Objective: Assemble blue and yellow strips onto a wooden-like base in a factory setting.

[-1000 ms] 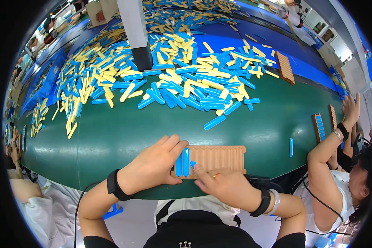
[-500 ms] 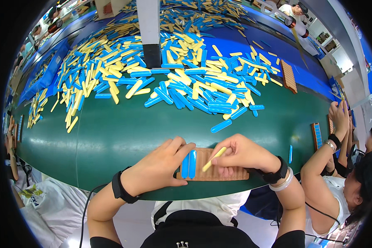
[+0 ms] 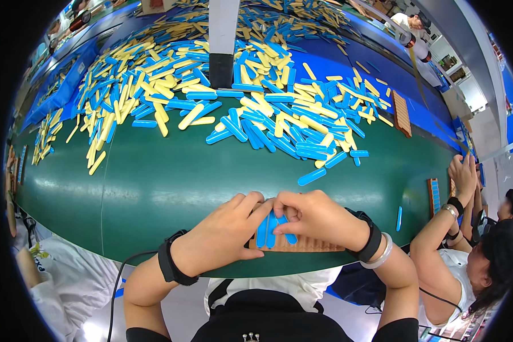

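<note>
A brown grooved tray [image 3: 319,244] lies at the table's near edge in front of me. Two blue round-ended strips [image 3: 261,233] sit side by side, upright, in its left grooves. My left hand [image 3: 219,231] grips the tray's left end, thumb along the near side and fingers at the far side. Just right of the pair, a third blue strip [image 3: 290,237] leans at a slant over the grooves. My right hand [image 3: 325,219] pinches it between thumb and fingers; its upper part is partly hidden by them. The grooves further right hold no strips where they show.
A big heap of blue and yellow strips [image 3: 256,114] spreads across the green table [image 3: 171,188], around a grey post [image 3: 222,34]. Another brown tray [image 3: 402,114] lies back right; a filled one [image 3: 435,196] and a lone blue strip [image 3: 399,218] lie nearer a co-worker's arm [image 3: 439,222].
The strip in my right hand showed yellow and now shows blue. My right hand has moved left, bringing it beside the two seated strips. My left hand stays on the tray.
</note>
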Tool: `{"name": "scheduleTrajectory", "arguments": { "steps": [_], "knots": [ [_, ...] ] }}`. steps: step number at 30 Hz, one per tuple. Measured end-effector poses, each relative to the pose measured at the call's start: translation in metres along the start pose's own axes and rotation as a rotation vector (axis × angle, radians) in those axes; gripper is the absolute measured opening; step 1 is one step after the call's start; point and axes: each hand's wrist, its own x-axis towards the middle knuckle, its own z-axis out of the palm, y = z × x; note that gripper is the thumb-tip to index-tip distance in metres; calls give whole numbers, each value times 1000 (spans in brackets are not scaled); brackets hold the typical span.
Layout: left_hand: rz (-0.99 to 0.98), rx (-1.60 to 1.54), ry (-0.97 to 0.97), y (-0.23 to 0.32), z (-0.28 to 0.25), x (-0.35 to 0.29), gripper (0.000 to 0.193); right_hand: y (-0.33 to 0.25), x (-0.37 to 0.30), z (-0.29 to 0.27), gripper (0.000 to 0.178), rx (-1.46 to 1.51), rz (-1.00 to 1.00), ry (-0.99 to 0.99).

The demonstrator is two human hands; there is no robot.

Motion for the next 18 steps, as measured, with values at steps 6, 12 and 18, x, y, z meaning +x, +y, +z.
{"name": "scheduleTrajectory", "arguments": {
  "steps": [6, 12, 18],
  "knots": [
    [36, 39, 58, -1, 1, -2, 81, 1, -20, 9, 24, 130, 80, 50],
    [52, 42, 73, -1, 2, -2, 81, 6, -51, 30, 42, -715, -348, 253],
    [19, 38, 55, -1, 1, -3, 83, -17, -72, 58, 61, -478, -13, 322]
  ]
}}
